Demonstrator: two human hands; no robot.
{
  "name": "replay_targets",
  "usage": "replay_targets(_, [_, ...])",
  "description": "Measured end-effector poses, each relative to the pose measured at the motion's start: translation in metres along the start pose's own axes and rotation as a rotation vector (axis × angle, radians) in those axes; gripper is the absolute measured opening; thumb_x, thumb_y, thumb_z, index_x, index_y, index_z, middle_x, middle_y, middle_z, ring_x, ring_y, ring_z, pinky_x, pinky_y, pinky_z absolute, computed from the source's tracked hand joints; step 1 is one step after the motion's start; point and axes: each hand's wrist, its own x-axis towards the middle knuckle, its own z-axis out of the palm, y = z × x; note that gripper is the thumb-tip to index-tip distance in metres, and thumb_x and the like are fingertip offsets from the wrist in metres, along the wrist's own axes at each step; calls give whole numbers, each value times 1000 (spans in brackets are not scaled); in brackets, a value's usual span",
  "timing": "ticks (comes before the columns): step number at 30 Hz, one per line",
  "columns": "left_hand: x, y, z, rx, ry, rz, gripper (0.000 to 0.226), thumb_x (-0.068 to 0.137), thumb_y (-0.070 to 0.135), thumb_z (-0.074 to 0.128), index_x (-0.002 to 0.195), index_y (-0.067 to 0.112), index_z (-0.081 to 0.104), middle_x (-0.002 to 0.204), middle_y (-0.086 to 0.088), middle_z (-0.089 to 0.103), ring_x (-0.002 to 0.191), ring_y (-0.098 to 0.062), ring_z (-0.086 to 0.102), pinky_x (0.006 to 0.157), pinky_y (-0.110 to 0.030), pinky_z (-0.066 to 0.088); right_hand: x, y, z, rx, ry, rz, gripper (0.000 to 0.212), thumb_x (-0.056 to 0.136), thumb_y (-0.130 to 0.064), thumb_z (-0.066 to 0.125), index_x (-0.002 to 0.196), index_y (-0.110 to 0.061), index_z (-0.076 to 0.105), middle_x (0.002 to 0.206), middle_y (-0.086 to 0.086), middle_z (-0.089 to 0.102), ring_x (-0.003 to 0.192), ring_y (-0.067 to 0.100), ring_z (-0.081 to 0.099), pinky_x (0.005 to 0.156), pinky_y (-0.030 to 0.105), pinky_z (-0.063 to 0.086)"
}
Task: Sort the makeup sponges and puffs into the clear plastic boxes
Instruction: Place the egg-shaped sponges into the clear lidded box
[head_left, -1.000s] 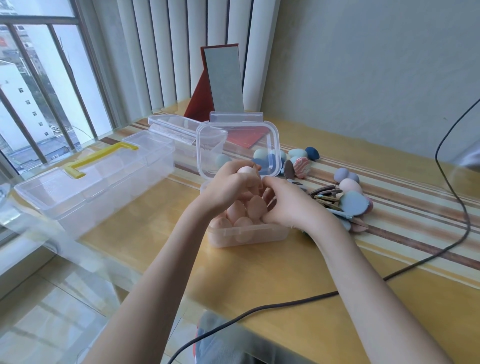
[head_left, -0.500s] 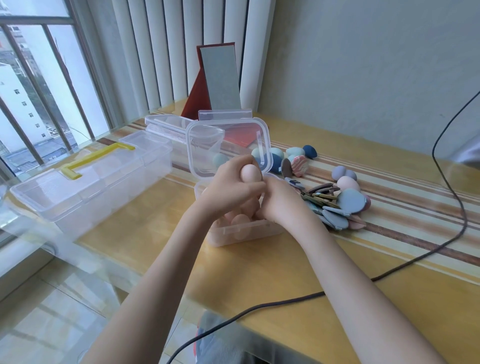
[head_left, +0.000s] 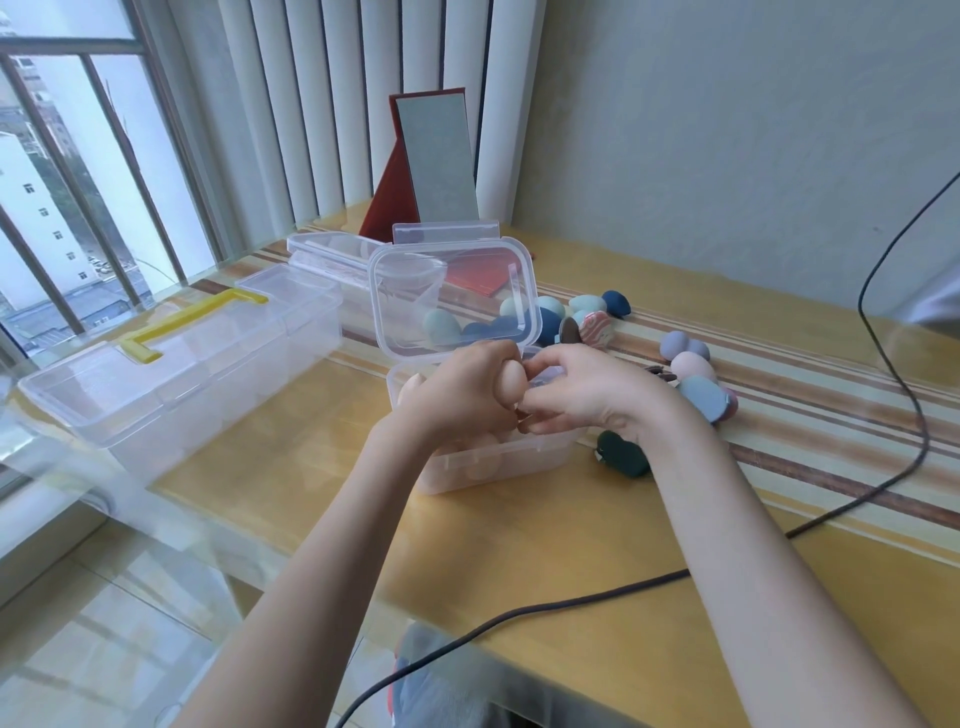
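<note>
Yellow wooden desk under both hands, striped runner beyond right hand. Left hand curled round beige egg-shaped sponge above small clear box; more beige sponges inside, hinged lid upright behind hands. Right hand fingers bent, tips touching same sponge; grip unclear. Blue, pink, grey puffs loose beyond right hand. Long clear box with yellow handle left of left hand. Red-backed mirror against vertical blinds; barred window far left. Black cable across desk right.
</note>
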Motion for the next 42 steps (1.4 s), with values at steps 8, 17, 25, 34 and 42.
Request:
replay_targets(8, [-2, 1, -1, 3, -38, -46, 35, 53, 31, 61, 81, 32, 41, 82, 14, 49, 81, -16, 51, 79, -52, 48, -1, -1, 5, 164, 59, -20, 41, 84, -29, 73, 113, -5, 56, 106, 12, 68, 82, 17, 70, 70, 28, 60])
replay_targets(17, [-3, 0, -6, -16, -32, 19, 42, 64, 5, 68, 95, 17, 43, 83, 6, 48, 79, -19, 48, 66, -32, 42, -16, -3, -3, -12, -54, -66, 31, 85, -7, 60, 114, -19, 61, 79, 2, 63, 83, 21, 68, 86, 29, 56])
replay_targets(25, [-5, 6, -14, 125, -44, 99, 28, 73, 0, 60, 99, 8, 54, 89, 2, 54, 80, -17, 47, 57, -22, 27, -11, -6, 1, -388, -9, -131, 17, 73, -22, 72, 81, -27, 58, 75, -6, 62, 70, 14, 55, 63, 25, 43])
replay_targets(34, [-8, 0, -17, 128, 21, 100, 11, 77, 9, 66, 87, 8, 62, 77, 5, 55, 77, -19, 53, 69, -29, 44, 8, -13, 7, -766, -66, -47, 48, 75, -13, 74, 119, -22, 56, 106, 1, 61, 89, 21, 58, 66, 27, 47])
replay_targets(42, [-10, -2, -13, 170, 54, 122, 11, 78, 17, 69, 79, 15, 58, 74, 8, 54, 75, -16, 52, 56, -18, 36, 12, -12, 0, -811, -127, -58, 33, 83, -21, 69, 114, -23, 59, 109, -1, 64, 91, 16, 64, 74, 26, 54])
